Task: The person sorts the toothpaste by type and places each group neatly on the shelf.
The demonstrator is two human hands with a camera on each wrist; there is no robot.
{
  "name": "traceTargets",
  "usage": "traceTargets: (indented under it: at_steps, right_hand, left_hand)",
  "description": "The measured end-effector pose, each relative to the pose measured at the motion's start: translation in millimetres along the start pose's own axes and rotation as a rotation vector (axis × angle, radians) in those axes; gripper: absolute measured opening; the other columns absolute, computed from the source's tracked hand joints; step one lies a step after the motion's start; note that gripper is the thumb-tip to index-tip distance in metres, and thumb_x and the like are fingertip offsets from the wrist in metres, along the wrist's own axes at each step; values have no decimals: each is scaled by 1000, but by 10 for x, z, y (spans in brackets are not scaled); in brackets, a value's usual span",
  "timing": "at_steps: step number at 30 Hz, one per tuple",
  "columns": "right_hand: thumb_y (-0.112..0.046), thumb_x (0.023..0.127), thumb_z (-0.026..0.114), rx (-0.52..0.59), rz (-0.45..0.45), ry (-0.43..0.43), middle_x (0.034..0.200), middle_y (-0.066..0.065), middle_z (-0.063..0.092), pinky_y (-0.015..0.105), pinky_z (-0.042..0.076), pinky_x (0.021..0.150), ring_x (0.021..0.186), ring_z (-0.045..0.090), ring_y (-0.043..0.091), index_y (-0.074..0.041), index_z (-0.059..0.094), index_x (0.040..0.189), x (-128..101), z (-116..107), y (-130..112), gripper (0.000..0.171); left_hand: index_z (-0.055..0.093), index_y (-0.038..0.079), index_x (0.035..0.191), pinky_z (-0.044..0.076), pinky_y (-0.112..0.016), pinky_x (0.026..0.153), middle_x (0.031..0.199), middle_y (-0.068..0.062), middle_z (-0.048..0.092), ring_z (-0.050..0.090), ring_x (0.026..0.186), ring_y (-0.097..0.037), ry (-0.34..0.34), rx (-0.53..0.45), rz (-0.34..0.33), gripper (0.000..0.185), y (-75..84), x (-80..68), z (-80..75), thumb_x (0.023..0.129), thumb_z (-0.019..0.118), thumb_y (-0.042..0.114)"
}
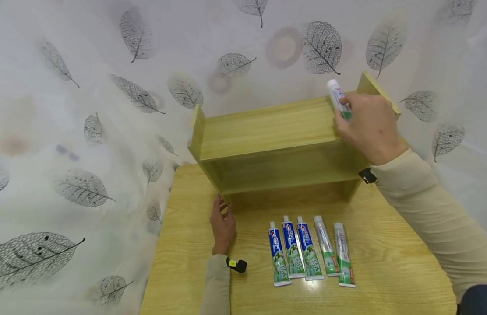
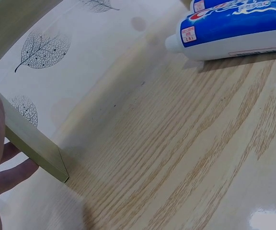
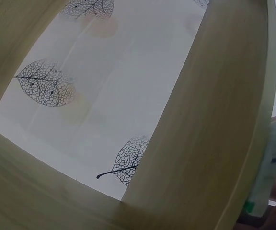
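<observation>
A small wooden shelf unit (image 1: 267, 131) stands at the back of the wooden table (image 1: 385, 267). My right hand (image 1: 367, 127) grips a white toothpaste tube (image 1: 338, 98) upright over the right end of the top shelf; the tube's lower end shows in the right wrist view (image 3: 267, 177). My left hand (image 1: 223, 223) rests on the table with straight fingers touching the shelf's lower left corner (image 2: 56, 165). Several toothpaste tubes (image 1: 310, 251) lie side by side in a row in front of the shelf; the nearest blue one (image 2: 234, 28) shows in the left wrist view.
A leaf-patterned white cloth (image 1: 89, 131) hangs behind and to the left of the table. The shelf's side wall (image 3: 214, 120) fills the right wrist view. The table's left edge (image 1: 157, 245) lies close to my left hand.
</observation>
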State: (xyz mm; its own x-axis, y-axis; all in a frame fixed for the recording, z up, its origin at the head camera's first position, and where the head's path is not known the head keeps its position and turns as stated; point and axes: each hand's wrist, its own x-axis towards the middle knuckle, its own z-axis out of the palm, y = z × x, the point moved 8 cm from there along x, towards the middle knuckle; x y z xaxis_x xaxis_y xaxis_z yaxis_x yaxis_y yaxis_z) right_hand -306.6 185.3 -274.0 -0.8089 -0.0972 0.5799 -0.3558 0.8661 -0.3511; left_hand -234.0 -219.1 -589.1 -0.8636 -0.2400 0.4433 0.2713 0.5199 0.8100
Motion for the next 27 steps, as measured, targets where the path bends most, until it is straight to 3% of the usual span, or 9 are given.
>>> traceTargets:
  at_steps: [6,16,20,24,27]
  right_hand:
    - [-10,99,64,-32,35,-67,105,37,77,68,60,70,79,72,55,13,76,119,52,44,9,33]
    - [-15,102,63,-42,51,-120,107,35,78,63,60,66,78,72,49,12,76,119,67,64,5,34]
    - [-18,105,62,-33,27,-90,110,36,77,61,56,68,84,70,48,13,74,120,20,41,-12,36]
    - [-19,105,64,-13,-9,-2,113,36,76,64,54,74,93,67,52,10,73,125,-64,-40,-45,36]
    - [-20,105,66,-21,-34,62,112,34,76,65,54,70,91,65,52,8,74,124,-144,-103,-81,35]
  left_hand:
    - [53,8,157,69,-57,85,131,-26,70,76,115,-45,-4,10,5,50,-2,-18,-7,108,63,1]
    - [52,11,159,68,-58,85,132,-26,69,75,116,-45,-11,7,3,51,-2,-8,-13,110,62,5]
    - [52,11,160,68,-58,85,132,-25,69,75,116,-45,-20,10,1,51,-1,-10,-6,110,62,5]
    - [52,12,160,69,-57,84,131,-24,69,75,116,-44,-20,11,9,51,11,-7,-1,110,62,5]
    - [52,10,160,69,-57,84,131,-24,69,75,115,-44,-18,14,16,51,16,-9,-2,110,62,5]
